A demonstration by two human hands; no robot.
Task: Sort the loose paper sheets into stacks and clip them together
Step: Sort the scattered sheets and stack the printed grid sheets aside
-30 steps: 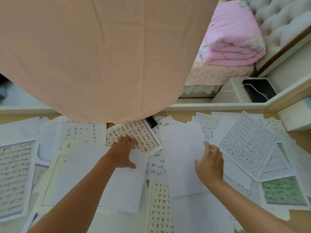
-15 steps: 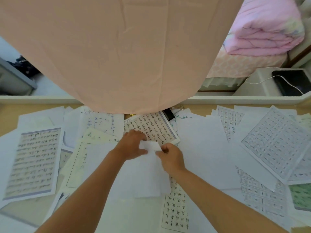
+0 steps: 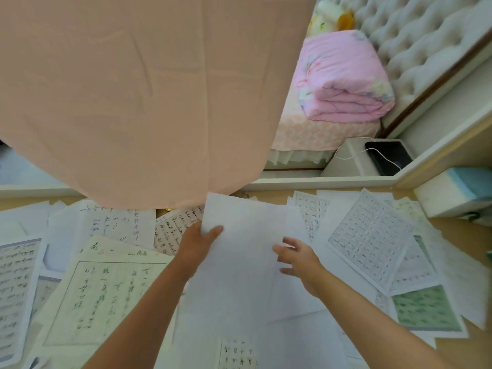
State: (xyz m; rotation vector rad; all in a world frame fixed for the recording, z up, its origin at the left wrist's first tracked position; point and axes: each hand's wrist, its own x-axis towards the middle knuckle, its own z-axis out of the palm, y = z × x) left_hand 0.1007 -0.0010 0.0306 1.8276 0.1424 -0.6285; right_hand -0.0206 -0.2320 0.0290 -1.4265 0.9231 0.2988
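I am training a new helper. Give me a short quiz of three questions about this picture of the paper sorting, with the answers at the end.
1. True or false: the left hand holds a blank white sheet by its edge, with the thumb on top.
2. Which hand is open, with its fingers spread?
A. the left hand
B. the right hand
3. Fill the gap: the folded blanket on the bed is ____ in colour.

Key: 1 true; 2 B; 3 pink.
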